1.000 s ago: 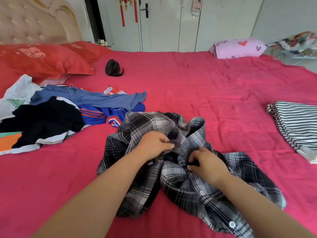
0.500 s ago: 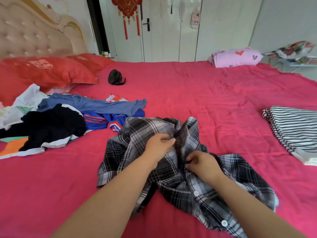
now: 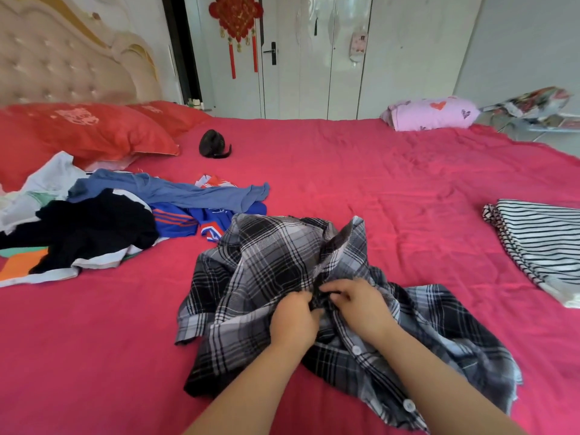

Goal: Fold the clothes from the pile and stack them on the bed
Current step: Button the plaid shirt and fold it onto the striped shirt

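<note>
On the bed (image 3: pixel 392 183), fingers (image 3: pixel 339 288) of left hand (image 3: pixel 293 320) and right hand (image 3: pixel 362 307) pinch the plaid shirt (image 3: pixel 266 262).

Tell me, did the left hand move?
Yes. The left hand, gripping the shirt, came back toward the person, away from the blue top, and closer to the right hand.

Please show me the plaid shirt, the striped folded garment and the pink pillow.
Grey-black plaid button shirt (image 3: pixel 270 265): head view, upper panel.
Folded black-and-white striped garment (image 3: pixel 539 243): head view, top face.
Pink heart-print pillow (image 3: pixel 430 116): head view, front side.
</note>
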`<state>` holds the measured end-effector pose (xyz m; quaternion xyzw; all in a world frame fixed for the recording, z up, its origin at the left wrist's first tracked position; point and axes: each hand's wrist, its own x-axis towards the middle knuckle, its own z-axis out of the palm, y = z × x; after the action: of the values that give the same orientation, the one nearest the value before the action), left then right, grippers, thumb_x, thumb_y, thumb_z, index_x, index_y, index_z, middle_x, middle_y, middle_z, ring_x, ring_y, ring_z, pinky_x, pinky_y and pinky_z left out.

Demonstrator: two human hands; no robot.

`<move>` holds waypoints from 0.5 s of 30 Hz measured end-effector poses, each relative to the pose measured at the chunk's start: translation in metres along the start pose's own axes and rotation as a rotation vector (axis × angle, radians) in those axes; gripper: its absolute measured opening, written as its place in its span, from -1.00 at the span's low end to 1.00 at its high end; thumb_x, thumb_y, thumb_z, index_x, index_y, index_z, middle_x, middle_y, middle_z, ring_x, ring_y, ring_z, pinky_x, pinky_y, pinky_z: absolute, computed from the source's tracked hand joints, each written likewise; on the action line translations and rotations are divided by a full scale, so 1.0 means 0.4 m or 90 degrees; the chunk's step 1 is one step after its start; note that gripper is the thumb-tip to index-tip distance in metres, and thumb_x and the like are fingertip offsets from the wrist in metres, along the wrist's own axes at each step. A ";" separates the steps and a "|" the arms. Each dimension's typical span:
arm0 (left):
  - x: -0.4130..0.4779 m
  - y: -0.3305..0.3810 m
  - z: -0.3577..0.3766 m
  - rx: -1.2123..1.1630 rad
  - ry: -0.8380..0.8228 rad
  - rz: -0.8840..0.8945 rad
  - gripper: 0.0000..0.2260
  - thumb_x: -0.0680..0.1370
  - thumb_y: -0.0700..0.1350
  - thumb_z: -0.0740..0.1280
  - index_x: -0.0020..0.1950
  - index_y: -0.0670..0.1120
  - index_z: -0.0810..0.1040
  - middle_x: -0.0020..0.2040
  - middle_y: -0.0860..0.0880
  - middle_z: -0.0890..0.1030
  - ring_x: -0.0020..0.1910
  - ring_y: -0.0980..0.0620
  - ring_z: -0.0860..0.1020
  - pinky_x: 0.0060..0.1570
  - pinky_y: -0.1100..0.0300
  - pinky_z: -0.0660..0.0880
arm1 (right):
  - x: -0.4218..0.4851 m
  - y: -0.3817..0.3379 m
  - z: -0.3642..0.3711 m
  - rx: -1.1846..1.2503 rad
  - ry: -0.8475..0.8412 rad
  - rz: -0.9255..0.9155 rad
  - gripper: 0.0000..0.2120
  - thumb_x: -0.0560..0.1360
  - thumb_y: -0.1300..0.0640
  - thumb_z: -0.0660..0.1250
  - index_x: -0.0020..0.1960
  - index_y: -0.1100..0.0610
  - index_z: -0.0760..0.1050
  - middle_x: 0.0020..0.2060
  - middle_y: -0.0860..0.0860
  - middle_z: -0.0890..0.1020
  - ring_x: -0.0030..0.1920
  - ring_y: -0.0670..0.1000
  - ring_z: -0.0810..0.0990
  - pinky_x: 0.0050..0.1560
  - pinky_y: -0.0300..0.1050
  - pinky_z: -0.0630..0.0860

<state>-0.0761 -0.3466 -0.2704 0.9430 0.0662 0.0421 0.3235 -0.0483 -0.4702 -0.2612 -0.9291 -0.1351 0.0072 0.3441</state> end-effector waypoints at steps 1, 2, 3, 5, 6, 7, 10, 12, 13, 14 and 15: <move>0.008 0.001 0.000 -0.034 0.011 -0.013 -0.88 0.52 -0.07 0.31 -0.18 -0.07 0.54 -0.21 -0.06 0.57 -0.16 -0.06 0.54 -0.24 0.15 0.35 | 0.002 -0.002 -0.002 0.012 0.012 0.005 -0.75 0.50 0.22 0.29 0.12 0.01 0.59 -0.08 0.04 0.58 -0.07 -0.03 0.55 -0.13 -0.45 0.30; 0.015 0.003 -0.002 -0.073 0.018 -0.024 -0.78 0.53 -0.08 0.30 -0.32 -0.05 0.46 -0.34 -0.02 0.50 -0.29 0.00 0.48 -0.32 0.15 0.28 | 0.005 -0.004 -0.004 0.034 0.031 0.011 -0.79 0.48 0.22 0.32 0.08 0.04 0.60 -0.18 0.00 0.58 -0.18 -0.07 0.53 -0.21 -0.49 0.31; 0.022 0.004 -0.005 -0.121 0.021 -0.034 -0.71 0.53 -0.09 0.30 -0.39 -0.03 0.39 -0.42 0.02 0.42 -0.38 0.06 0.41 -0.37 0.17 0.23 | 0.008 -0.004 -0.006 0.064 0.052 0.017 -0.83 0.46 0.22 0.35 0.02 0.05 0.60 -0.28 -0.04 0.56 -0.27 -0.12 0.51 -0.26 -0.50 0.33; 0.030 0.009 -0.015 -0.233 0.021 -0.059 -0.72 0.52 -0.10 0.34 -0.39 -0.07 0.44 -0.43 0.03 0.43 -0.41 0.10 0.39 -0.35 0.21 0.26 | 0.010 -0.007 -0.008 0.124 0.084 0.029 -0.84 0.43 0.24 0.38 -0.14 -0.02 0.55 -0.39 -0.09 0.53 -0.35 -0.14 0.50 -0.30 -0.46 0.36; 0.032 0.011 -0.020 -0.295 0.025 -0.073 -0.77 0.50 -0.10 0.36 -0.35 -0.09 0.50 -0.39 0.01 0.49 -0.36 0.08 0.44 -0.30 0.21 0.33 | 0.011 -0.007 -0.010 0.151 0.092 0.034 -0.80 0.42 0.24 0.40 -0.19 -0.07 0.51 -0.40 -0.08 0.54 -0.36 -0.11 0.51 -0.30 -0.43 0.37; 0.032 0.014 -0.024 -0.358 0.030 -0.088 -0.82 0.49 -0.10 0.38 -0.31 -0.09 0.54 -0.34 0.00 0.54 -0.30 0.07 0.49 -0.24 0.20 0.39 | 0.014 -0.005 -0.009 0.179 0.098 0.038 -0.75 0.42 0.24 0.41 -0.22 -0.10 0.49 -0.41 -0.06 0.55 -0.35 -0.07 0.53 -0.28 -0.38 0.40; 0.032 0.034 -0.033 -0.437 0.055 -0.086 -0.92 0.47 -0.12 0.41 -0.22 -0.05 0.57 -0.20 -0.02 0.63 -0.17 0.04 0.57 -0.11 0.16 0.49 | 0.021 -0.005 -0.007 0.275 0.113 0.065 -0.75 0.40 0.27 0.41 -0.18 -0.08 0.50 -0.40 -0.01 0.55 -0.34 -0.01 0.53 -0.22 -0.22 0.46; 0.034 0.051 -0.040 -0.418 0.082 -0.051 -0.93 0.48 -0.12 0.39 -0.19 0.03 0.56 -0.17 0.01 0.64 -0.12 0.07 0.58 -0.07 0.16 0.49 | 0.027 -0.003 -0.008 0.363 0.117 0.077 -0.79 0.40 0.30 0.41 -0.16 -0.01 0.54 -0.38 0.01 0.55 -0.32 0.01 0.54 -0.24 -0.15 0.47; 0.034 0.057 -0.043 -0.420 0.088 -0.040 -0.91 0.49 -0.12 0.38 -0.18 0.06 0.55 -0.16 0.03 0.63 -0.11 0.08 0.58 -0.06 0.18 0.49 | 0.028 -0.001 -0.012 0.399 0.115 0.080 -0.81 0.40 0.31 0.40 -0.15 0.02 0.55 -0.38 0.02 0.56 -0.32 0.01 0.55 -0.24 -0.14 0.48; 0.036 0.061 -0.043 -0.430 0.087 -0.034 -0.92 0.50 -0.11 0.37 -0.16 0.07 0.56 -0.16 0.02 0.64 -0.10 0.08 0.58 -0.05 0.18 0.49 | 0.029 0.003 -0.017 0.424 0.113 0.081 -0.81 0.41 0.32 0.39 -0.14 0.04 0.56 -0.36 0.03 0.57 -0.32 -0.02 0.57 -0.23 -0.17 0.50; 0.038 0.063 -0.041 -0.442 0.080 -0.037 -0.94 0.51 -0.10 0.35 -0.14 0.05 0.58 -0.15 0.00 0.64 -0.10 0.06 0.58 -0.04 0.15 0.50 | 0.028 0.006 -0.022 0.445 0.113 0.078 -0.81 0.42 0.34 0.37 -0.13 0.05 0.56 -0.36 0.03 0.58 -0.33 -0.07 0.58 -0.22 -0.23 0.52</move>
<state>-0.0608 -0.3541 -0.2414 0.7698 0.0943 0.1110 0.6214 -0.0358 -0.4747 -0.2552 -0.7587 -0.0382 -0.0073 0.6503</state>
